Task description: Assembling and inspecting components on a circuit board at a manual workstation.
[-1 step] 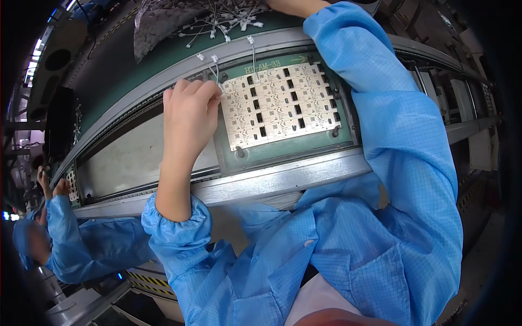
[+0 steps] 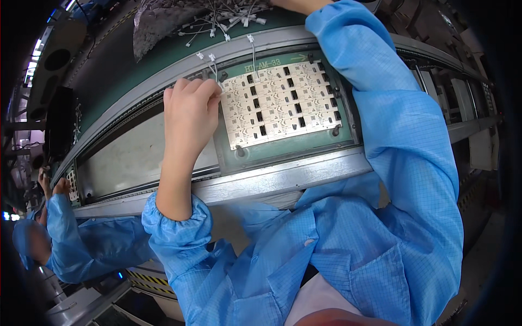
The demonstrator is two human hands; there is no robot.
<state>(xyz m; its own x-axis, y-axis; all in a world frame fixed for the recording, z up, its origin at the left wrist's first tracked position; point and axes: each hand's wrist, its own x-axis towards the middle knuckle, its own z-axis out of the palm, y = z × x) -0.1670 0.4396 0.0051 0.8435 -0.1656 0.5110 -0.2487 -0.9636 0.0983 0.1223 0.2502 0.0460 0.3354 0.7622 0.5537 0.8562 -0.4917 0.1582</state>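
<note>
- Your left hand [image 2: 191, 111], fingers pinched narrow, holds a white cable [image 2: 216, 71] at the upper-left corner of the circuit board [image 2: 278, 106] in its green tray [image 2: 288, 150].
- Your right hand [image 2: 296, 5] reaches beside the cable pile [image 2: 231, 22]; its fingers run out of view, grip unclear.
- Cable placing appears underway; the next move calls for steady fingertips.

Pretty clearly an electronics factory, right on the assembly line. Metal conveyor rails [image 2: 277, 176] run left to right, with a panel of pale circuit boards [image 2: 280, 106] sitting between them on a green fixture [image 2: 288, 146]. Far side's got a loose heap of white wired connectors [image 2: 224, 27]. Over on the left there's a co-worker in a blue smock [image 2: 106, 242] and cap [image 2: 22, 244], plus some yellow-and-black hazard striping [image 2: 154, 284].
</note>
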